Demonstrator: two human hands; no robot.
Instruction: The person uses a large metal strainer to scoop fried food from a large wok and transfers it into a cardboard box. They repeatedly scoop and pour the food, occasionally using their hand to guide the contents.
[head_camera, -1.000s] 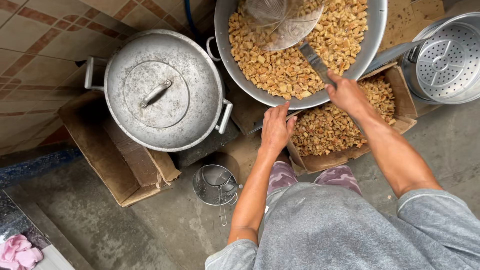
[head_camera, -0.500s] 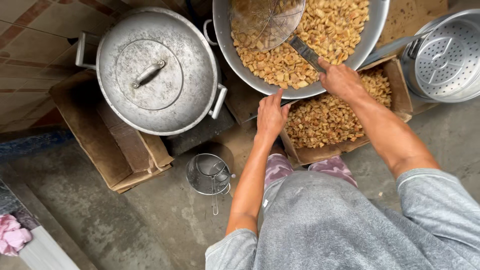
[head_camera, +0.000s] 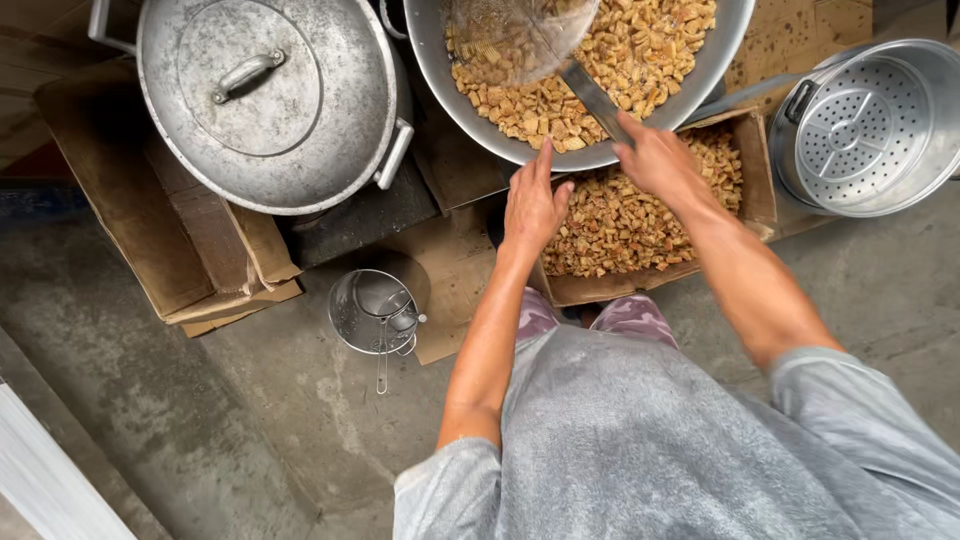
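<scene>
My right hand (head_camera: 658, 158) grips the flat handle of a round wire-mesh skimmer (head_camera: 515, 35), whose basket is lifted over the fried golden pieces in a large metal basin (head_camera: 430, 50). My left hand (head_camera: 533, 200) rests with fingers spread against the basin's near rim. Just below the basin, a cardboard box (head_camera: 760, 190) holds more of the same browned pieces.
A big lidded aluminium pot (head_camera: 265, 100) sits on flattened cardboard at the left. A perforated steamer pot (head_camera: 870, 125) stands at the right. A small metal strainer cup (head_camera: 375, 312) lies on the concrete floor near my knees.
The view has shifted downward and closer. My right hand has raised the skimmer higher over the basin, and my left hand has stayed at the rim.
</scene>
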